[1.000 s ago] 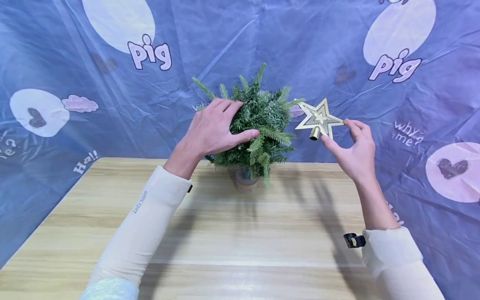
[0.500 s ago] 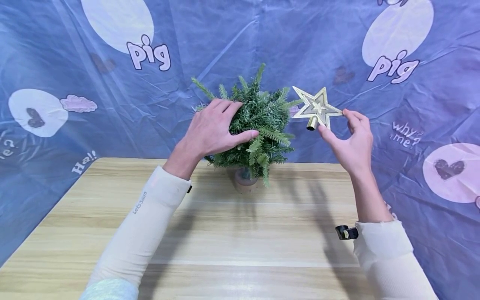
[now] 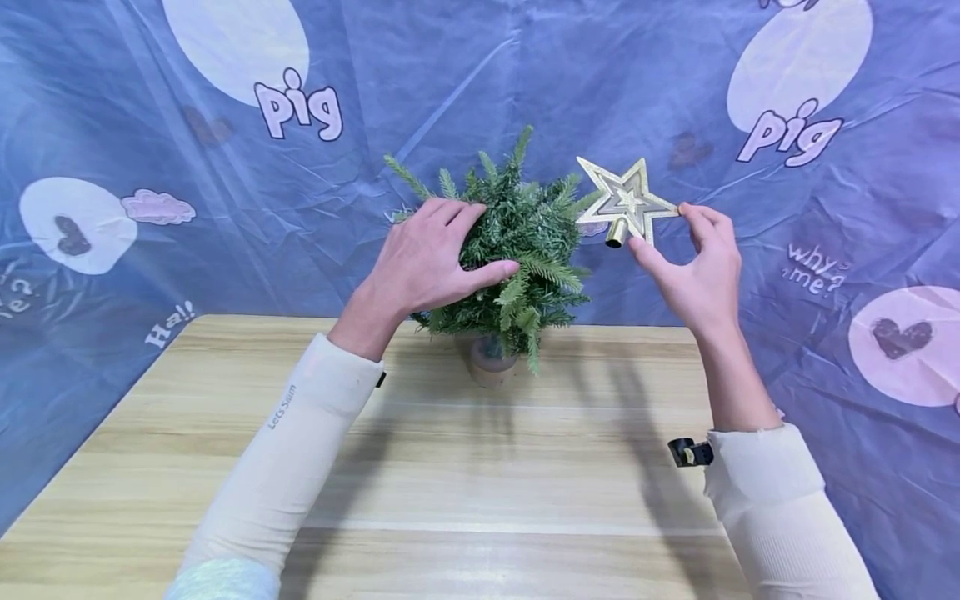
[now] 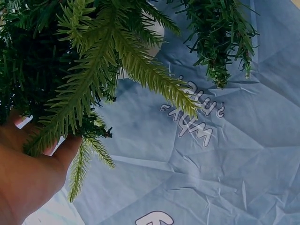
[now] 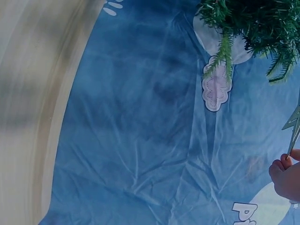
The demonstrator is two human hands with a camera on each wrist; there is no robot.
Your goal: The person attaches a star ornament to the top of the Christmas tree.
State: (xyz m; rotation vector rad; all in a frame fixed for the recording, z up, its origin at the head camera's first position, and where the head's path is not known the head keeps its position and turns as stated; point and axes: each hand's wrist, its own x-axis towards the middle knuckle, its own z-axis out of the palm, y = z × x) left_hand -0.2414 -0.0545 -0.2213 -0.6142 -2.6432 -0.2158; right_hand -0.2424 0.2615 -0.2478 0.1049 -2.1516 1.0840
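Note:
A small green artificial fir tree [image 3: 517, 250] stands in a round pot [image 3: 491, 362] at the far middle of the wooden table [image 3: 465, 475]. My left hand [image 3: 427, 262] grips the tree's left side, fingers and thumb wrapped into the branches [image 4: 89, 89]. My right hand [image 3: 701, 271] pinches a gold star topper [image 3: 626, 204] by its right point and lower edge, holding it in the air just right of the treetop. The star's short gold tube [image 3: 617, 233] points down and left. The right wrist view catches only a sliver of the star [image 5: 294, 124] above my fingertips [image 5: 283, 171].
A blue plastic sheet [image 3: 600, 92] printed with white ovals, hearts and the word "pig" hangs behind the table and drapes past both sides. The table's far edge runs just behind the pot. Both forearms wear cream sleeves [image 3: 285, 450].
My right hand has carried the star up and to the left, closer to the treetop. The left hand and the tree have stayed where they were.

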